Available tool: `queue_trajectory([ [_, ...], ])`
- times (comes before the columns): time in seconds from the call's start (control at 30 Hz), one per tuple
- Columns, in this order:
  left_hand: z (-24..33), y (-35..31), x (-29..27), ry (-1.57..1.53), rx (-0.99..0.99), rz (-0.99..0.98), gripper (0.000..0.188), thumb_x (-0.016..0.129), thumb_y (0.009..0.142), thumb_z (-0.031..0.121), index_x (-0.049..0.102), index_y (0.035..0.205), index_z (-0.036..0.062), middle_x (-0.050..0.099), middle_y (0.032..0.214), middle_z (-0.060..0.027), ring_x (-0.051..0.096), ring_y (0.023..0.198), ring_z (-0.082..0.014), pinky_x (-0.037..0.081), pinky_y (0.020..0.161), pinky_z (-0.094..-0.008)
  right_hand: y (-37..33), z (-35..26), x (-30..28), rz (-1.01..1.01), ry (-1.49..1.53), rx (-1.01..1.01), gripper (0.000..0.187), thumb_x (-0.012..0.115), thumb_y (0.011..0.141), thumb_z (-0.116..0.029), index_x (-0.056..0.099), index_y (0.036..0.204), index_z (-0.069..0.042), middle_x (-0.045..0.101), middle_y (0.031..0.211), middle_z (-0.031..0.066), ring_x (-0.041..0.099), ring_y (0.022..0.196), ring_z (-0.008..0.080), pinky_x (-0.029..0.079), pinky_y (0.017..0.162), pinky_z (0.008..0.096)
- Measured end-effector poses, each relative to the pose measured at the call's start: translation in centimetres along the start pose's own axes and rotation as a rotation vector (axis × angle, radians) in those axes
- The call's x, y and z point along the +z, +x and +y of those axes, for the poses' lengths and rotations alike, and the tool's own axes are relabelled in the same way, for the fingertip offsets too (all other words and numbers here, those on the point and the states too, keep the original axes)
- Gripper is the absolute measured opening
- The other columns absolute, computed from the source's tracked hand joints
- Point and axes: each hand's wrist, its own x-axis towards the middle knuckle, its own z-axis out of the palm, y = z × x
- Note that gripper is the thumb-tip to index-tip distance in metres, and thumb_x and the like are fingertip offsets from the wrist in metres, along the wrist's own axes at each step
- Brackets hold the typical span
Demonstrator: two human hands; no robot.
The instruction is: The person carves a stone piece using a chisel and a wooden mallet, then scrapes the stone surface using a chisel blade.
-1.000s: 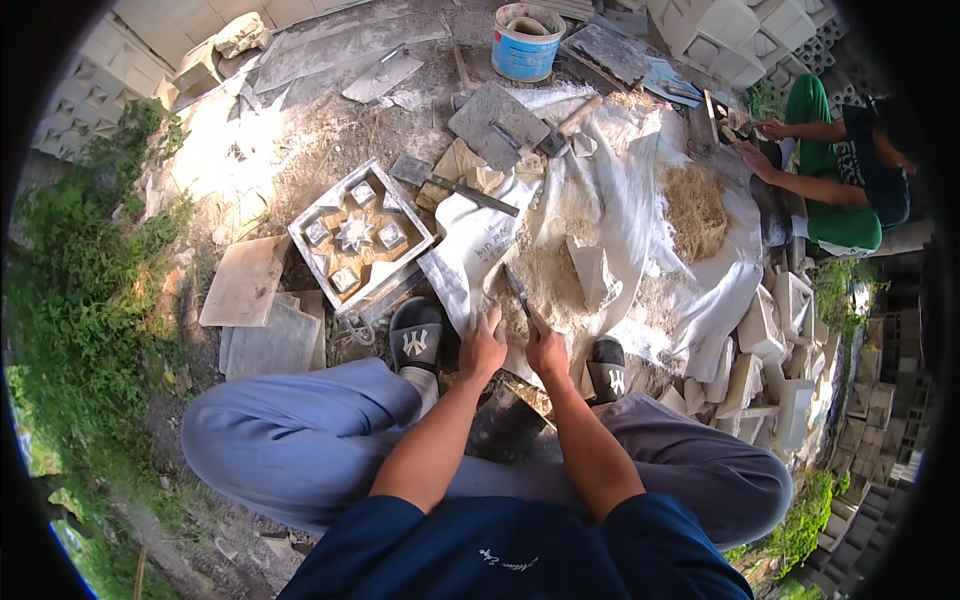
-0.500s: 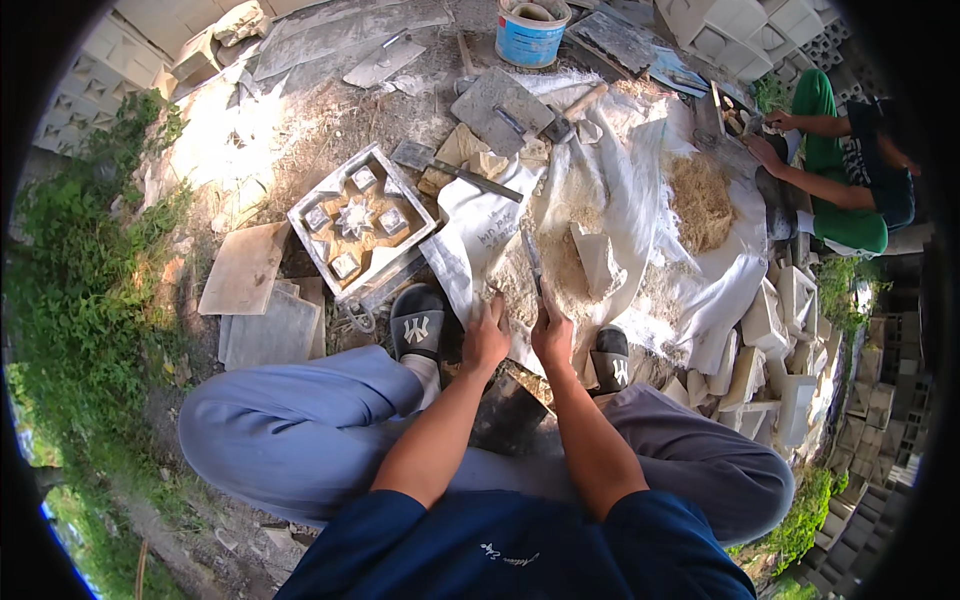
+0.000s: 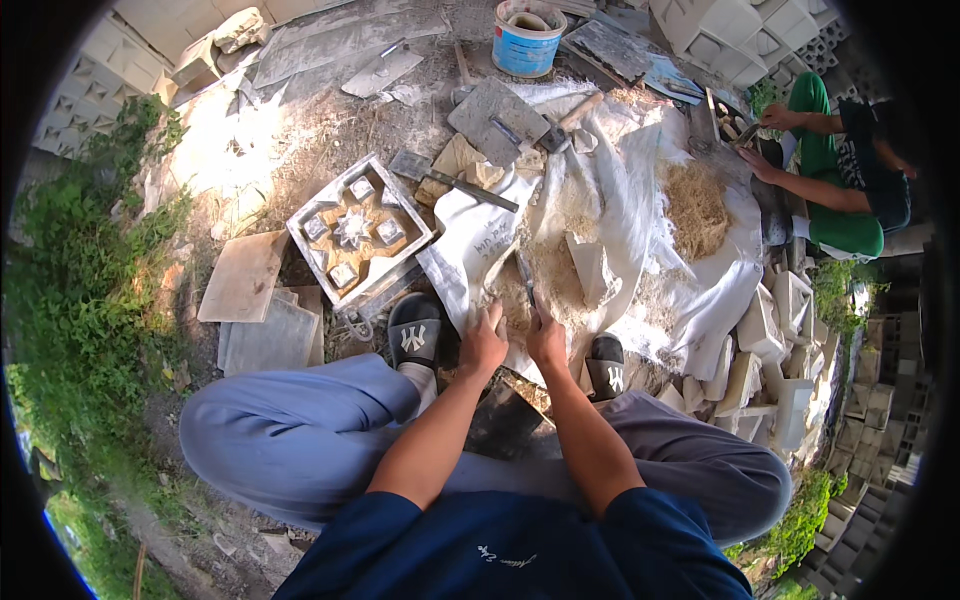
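My right hand (image 3: 546,342) is closed round the handle of a narrow metal-bladed tool (image 3: 526,280), perhaps a trowel or knife. Its blade points away from me over pale powder on a white sack cloth (image 3: 612,215). Close beside it, my left hand (image 3: 484,346) is closed at the near edge of the cloth; what its fingers hold, if anything, is hidden. A pale, angular block piece (image 3: 593,268) sits on the cloth just beyond my right hand. Left of the cloth lies a square mould (image 3: 432,232) with a star-shaped centre and several raised blocks.
Beyond the hands lie a long-handled flat-headed tool (image 3: 478,193), a plastering float (image 3: 490,118) and a blue bucket (image 3: 527,48). Pale blocks (image 3: 765,318) are piled at right. A co-worker in green trousers (image 3: 845,215) sits at far right. Flat boards (image 3: 243,275) lie at left.
My right hand has shifted slightly left and nearer me, and the tool's blade tilts more to the left. My left hand has barely moved. The co-worker's hands have shifted a little.
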Motion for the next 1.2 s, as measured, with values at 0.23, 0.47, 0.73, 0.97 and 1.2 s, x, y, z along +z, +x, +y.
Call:
queue_trajectory([
  [0.23, -0.6, 0.6, -0.7, 0.09, 0.032, 0.003, 0.043, 0.057, 0.095, 0.023, 0.052, 0.137, 0.0161, 0.059, 0.12, -0.0234, 0.057, 0.113, -0.045, 0.05, 0.093, -0.0517, -0.6, -2.6, -0.7, 0.185, 0.102, -0.112, 0.044, 0.054, 0.098, -0.011, 0.056, 0.141, -0.021, 0.064, 0.08, 0.0302, 0.064, 0.07, 0.0465, 0.047, 0.06, 0.0508],
  [0.47, -0.7, 1.4, -0.4, 0.039, -0.03, 0.014, 0.036, 0.056, 0.097, 0.027, 0.051, 0.13, 0.0131, 0.061, 0.12, -0.0271, 0.059, 0.109, -0.0485, 0.051, 0.091, -0.0538, 0.4, -0.3, 0.0, 0.221, 0.047, -0.205, 0.044, 0.052, 0.1, -0.013, 0.055, 0.142, -0.023, 0.062, 0.08, 0.0315, 0.063, 0.069, 0.047, 0.047, 0.065, 0.0519],
  [0.73, 2.2, 1.5, -1.0, -0.046, -0.136, -0.116, 0.037, 0.058, 0.096, 0.025, 0.052, 0.129, 0.0107, 0.053, 0.133, -0.0289, 0.057, 0.115, -0.0468, 0.049, 0.095, -0.0525, 1.1, 2.4, -1.7, 0.09, -0.016, -0.006, 0.044, 0.053, 0.1, -0.018, 0.053, 0.144, -0.027, 0.063, 0.088, 0.0337, 0.065, 0.079, 0.0478, 0.048, 0.07, 0.051],
  [0.97, -0.2, 1.4, 0.6, 0.029, 0.046, 0.052, 0.041, 0.056, 0.097, 0.03, 0.05, 0.133, 0.0106, 0.065, 0.114, -0.0279, 0.063, 0.099, -0.05, 0.052, 0.086, -0.0543, 3.6, -3.2, -2.5, 0.213, 0.162, -0.068, 0.044, 0.052, 0.1, -0.012, 0.054, 0.143, -0.023, 0.06, 0.08, 0.0333, 0.059, 0.073, 0.0514, 0.046, 0.064, 0.0515],
  [1.2, 1.7, 1.0, 0.9, -0.051, -0.087, 0.067, 0.04, 0.055, 0.098, 0.035, 0.048, 0.127, 0.0083, 0.066, 0.099, -0.0312, 0.065, 0.088, -0.051, 0.052, 0.075, -0.0582, 1.2, 1.3, -0.4, 0.123, 0.128, -0.015, 0.044, 0.05, 0.099, -0.015, 0.054, 0.143, -0.021, 0.065, 0.086, 0.033, 0.066, 0.082, 0.0487, 0.05, 0.071, 0.0497],
])
